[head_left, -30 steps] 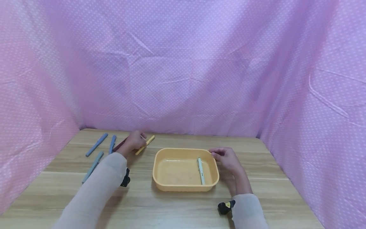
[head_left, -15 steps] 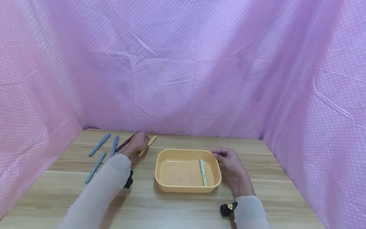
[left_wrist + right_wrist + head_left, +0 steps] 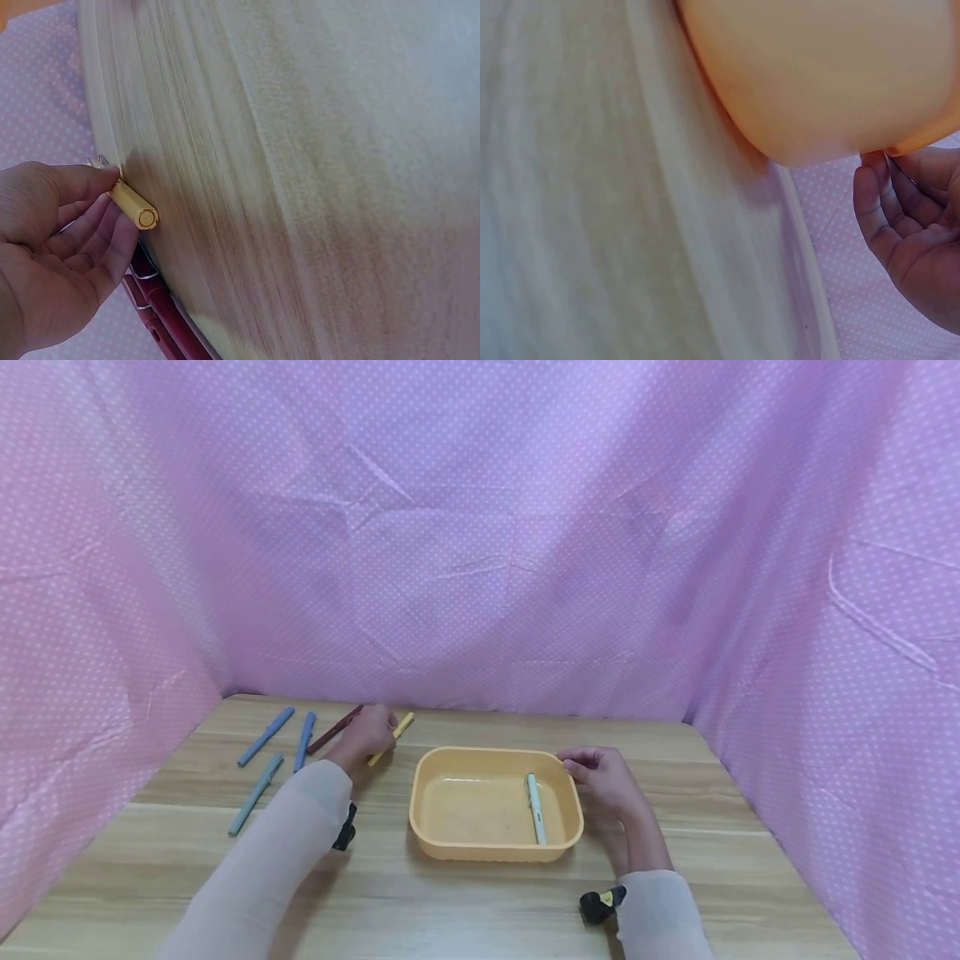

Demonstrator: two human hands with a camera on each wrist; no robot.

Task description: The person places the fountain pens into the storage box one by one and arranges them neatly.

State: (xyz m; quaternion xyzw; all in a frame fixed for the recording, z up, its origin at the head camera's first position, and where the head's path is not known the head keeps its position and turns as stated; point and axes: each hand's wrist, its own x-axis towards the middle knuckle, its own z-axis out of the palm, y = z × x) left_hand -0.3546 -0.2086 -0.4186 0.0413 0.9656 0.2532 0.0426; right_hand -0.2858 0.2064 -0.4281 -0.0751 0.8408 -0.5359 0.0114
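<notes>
In the head view my left hand (image 3: 367,732) is at the back left of the table, thumb and fingers pinching a yellow pen (image 3: 402,727). The left wrist view shows the thumb on top of the yellow pen (image 3: 133,204), its round end pointing out past the fingers. Close beside that hand lies a dark red pen (image 3: 335,731). My right hand (image 3: 607,778) pinches the back right corner of a yellow-orange plastic tray (image 3: 497,852). In the right wrist view, fingers and thumb meet at the tray's rim (image 3: 922,141). Inside the tray, toward its right side, rests a pale mint pen (image 3: 536,810).
Two blue pens, a far-left one (image 3: 266,737) and a nearer one (image 3: 304,742), lie on the wooden table (image 3: 465,906) left of my left hand. A teal pen (image 3: 256,795) lies in front of them. Pink dotted cloth (image 3: 480,568) encloses the table's back and sides.
The whole head view has shifted slightly. My left hand has edged a little to the right at the yellow pen, baring more of the dark red pen. The right hand stays on the tray's rim.
</notes>
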